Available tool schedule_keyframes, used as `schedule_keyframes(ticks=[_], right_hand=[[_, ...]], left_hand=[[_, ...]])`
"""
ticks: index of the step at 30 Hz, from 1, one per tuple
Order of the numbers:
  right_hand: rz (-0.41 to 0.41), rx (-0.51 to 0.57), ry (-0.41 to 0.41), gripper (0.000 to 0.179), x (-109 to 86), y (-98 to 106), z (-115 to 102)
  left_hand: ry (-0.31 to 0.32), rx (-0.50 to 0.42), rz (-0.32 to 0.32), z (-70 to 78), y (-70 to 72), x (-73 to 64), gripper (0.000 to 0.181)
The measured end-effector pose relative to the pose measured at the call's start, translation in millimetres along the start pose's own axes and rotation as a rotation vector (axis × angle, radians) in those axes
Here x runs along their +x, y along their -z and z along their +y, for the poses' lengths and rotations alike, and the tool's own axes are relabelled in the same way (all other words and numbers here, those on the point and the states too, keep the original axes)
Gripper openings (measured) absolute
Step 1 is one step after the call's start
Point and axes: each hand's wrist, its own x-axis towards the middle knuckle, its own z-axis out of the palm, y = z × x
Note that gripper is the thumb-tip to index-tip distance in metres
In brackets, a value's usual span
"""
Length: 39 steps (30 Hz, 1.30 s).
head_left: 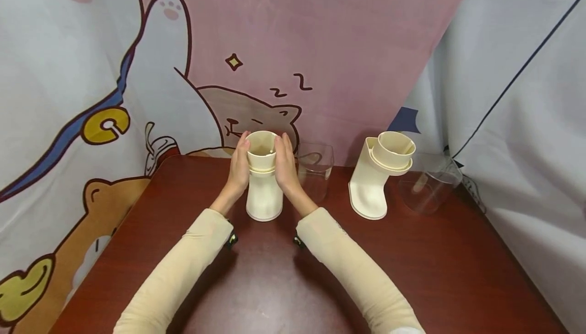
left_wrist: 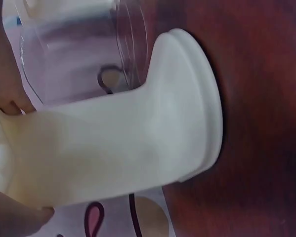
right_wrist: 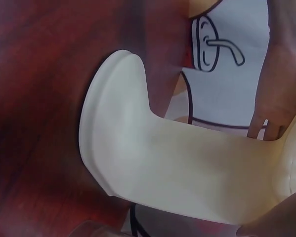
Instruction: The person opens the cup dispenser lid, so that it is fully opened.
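A cream plastic stand (head_left: 264, 196) with a round cup-like top and a wider foot stands upright on the table, between my two hands. My left hand (head_left: 238, 169) holds the left side of the round top, and my right hand (head_left: 286, 166) holds the right side. Both wrist views show the curved neck and flat foot close up, the foot on the dark red wood. Left-hand fingers (left_wrist: 19, 217) press near the collar in the left wrist view. Right-hand fingers (right_wrist: 276, 219) lie against the neck in the right wrist view.
Right of the held stand is a clear plastic container (head_left: 316, 171). Farther right stands a second cream stand (head_left: 370, 191), with another clear container (head_left: 430, 186) tilted beside it. A printed curtain (head_left: 357, 44) hangs behind the reddish-brown table (head_left: 265, 283).
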Motion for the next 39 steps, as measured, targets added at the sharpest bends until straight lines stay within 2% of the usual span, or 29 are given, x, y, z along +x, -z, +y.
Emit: schedule_keyframes(ticks=[4,11,17,22,26,31,36,39], right_hand=[[0.006,-0.028,0.000,0.072,13.6,-5.4,2.2],[0.019,-0.068,-0.002,0.073,34.1,-8.8,9.0],[0.015,-0.089,-0.004,0.073,41.5,-8.3,12.0],[0.011,-0.131,-0.010,0.073,39.7,-9.7,11.7],[0.010,-0.151,-0.014,0.074,40.9,-9.6,9.2],[-0.028,-0.146,-0.040,0.078,42.7,-6.5,3.8],[-0.042,-0.136,-0.085,0.082,39.7,-1.9,3.8],[-0.055,-0.127,-0.077,0.083,34.2,-0.5,5.5]], left_hand=[[0.022,-0.030,-0.025,0.0,4.4,15.5,0.056],[0.056,-0.019,-0.056,16.7,5.2,23.7,0.057],[0.048,0.011,-0.041,-13.2,5.0,40.9,0.060],[0.037,-0.004,-0.023,-22.5,6.4,40.7,0.064],[0.040,-0.003,-0.023,-20.3,7.2,42.5,0.068],[0.035,0.049,-0.042,-15.5,9.9,46.5,0.068],[0.075,0.073,-0.076,-12.8,10.0,42.8,0.074],[0.108,0.057,-0.075,-11.4,10.8,36.8,0.074]])
